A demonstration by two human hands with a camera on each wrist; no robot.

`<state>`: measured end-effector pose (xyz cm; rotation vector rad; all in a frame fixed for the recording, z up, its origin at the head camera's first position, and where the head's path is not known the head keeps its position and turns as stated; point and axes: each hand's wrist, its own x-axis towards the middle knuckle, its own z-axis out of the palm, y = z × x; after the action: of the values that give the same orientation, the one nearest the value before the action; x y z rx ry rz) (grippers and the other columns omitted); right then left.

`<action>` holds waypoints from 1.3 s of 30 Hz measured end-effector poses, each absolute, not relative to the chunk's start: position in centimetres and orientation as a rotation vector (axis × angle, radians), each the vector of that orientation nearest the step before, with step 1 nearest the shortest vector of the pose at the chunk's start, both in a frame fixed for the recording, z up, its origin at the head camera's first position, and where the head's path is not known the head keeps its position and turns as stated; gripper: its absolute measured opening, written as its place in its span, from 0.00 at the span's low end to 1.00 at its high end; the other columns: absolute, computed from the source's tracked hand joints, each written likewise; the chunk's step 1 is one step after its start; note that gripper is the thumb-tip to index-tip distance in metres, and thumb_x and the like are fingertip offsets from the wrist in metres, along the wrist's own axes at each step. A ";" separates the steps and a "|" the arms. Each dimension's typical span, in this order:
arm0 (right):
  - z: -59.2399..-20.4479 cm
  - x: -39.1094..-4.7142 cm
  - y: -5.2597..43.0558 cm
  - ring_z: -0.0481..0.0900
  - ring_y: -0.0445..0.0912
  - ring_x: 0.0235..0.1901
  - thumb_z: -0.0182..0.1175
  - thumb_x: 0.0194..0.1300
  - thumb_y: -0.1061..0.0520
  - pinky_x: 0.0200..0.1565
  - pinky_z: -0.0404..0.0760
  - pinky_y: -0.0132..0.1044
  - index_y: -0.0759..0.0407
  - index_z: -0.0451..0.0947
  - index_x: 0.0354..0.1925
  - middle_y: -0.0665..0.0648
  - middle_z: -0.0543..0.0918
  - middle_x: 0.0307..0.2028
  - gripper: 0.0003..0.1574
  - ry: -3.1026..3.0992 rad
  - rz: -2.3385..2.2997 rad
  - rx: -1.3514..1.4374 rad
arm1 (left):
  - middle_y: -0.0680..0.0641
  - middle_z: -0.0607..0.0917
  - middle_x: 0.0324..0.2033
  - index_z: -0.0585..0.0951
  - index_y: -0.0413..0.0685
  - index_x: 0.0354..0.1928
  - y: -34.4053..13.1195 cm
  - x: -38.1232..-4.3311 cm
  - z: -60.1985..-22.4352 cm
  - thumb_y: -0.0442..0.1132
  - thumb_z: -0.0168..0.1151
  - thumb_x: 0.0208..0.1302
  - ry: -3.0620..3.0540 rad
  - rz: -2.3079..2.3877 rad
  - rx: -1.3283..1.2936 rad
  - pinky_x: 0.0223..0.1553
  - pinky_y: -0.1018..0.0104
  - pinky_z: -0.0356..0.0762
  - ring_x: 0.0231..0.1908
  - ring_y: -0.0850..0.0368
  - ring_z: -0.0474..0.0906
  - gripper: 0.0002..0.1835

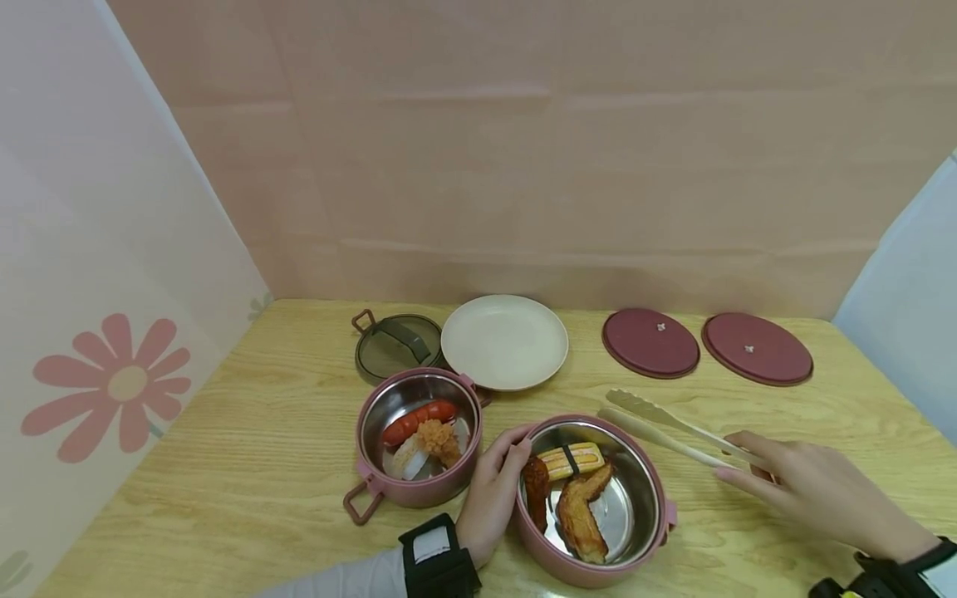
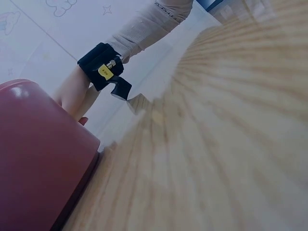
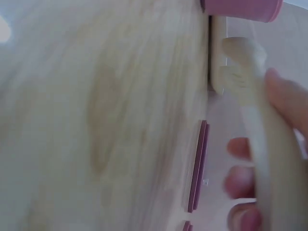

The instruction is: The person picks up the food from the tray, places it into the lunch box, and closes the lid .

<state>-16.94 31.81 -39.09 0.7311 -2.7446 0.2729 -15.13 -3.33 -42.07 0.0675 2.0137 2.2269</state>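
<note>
My left hand (image 1: 492, 490) grips the left rim of a pink metal-lined pot (image 1: 656, 465), with the thumb at the edge. Inside this pot lie a chicken wing (image 1: 581, 515), a brown drumstick-like piece (image 1: 535, 490) and a yellow egg sushi piece (image 1: 571, 460) with a black band. My right hand (image 1: 811, 486) holds cream tongs (image 1: 673, 428), whose tips are apart beyond the pot's upper right rim, with nothing between them. In the right wrist view, fingers (image 3: 240, 180) curl along the tongs' arms (image 3: 274, 154). The pot wall (image 2: 43, 149) fills the left wrist view's left side.
Left of my left hand stands another pink pot (image 1: 366, 465) holding a red sausage (image 1: 419, 421), a fried piece (image 1: 439, 440) and a whitish piece (image 1: 409, 459). Behind are a dark round lid (image 1: 374, 357), a cream plate (image 1: 504, 342) and two maroon lids (image 1: 646, 340), (image 1: 770, 349).
</note>
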 end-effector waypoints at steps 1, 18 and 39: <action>-39.2 -17.0 31.8 0.54 0.28 0.16 0.70 0.57 0.47 0.21 0.56 0.27 0.47 0.77 0.42 0.33 0.57 0.16 0.16 -2.767 0.267 0.731 | 0.46 0.76 0.60 0.74 0.46 0.63 -3.3 -15.1 -42.1 0.52 0.46 0.75 2.014 2.228 0.069 0.66 0.47 0.63 0.63 0.50 0.68 0.24; -39.1 -17.8 31.5 0.70 0.29 0.23 0.71 0.50 0.36 0.21 0.71 0.31 0.45 0.82 0.34 0.35 0.73 0.28 0.19 -2.783 0.096 0.798 | 0.46 0.76 0.60 0.73 0.46 0.63 -3.4 -15.2 -41.9 0.52 0.46 0.75 2.002 2.242 0.106 0.66 0.48 0.63 0.63 0.50 0.68 0.24; -35.5 -19.1 30.4 0.80 0.47 0.38 0.63 0.59 0.34 0.33 0.80 0.45 0.54 0.80 0.48 0.51 0.82 0.40 0.30 -3.120 0.225 0.673 | 0.45 0.76 0.61 0.74 0.45 0.63 -3.2 -15.2 -41.9 0.52 0.48 0.74 2.027 2.191 0.028 0.65 0.44 0.63 0.63 0.48 0.67 0.24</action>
<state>-19.11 30.35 -35.47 0.6729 -3.1205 0.2252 -15.21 -3.25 -41.88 0.0283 2.0268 2.1912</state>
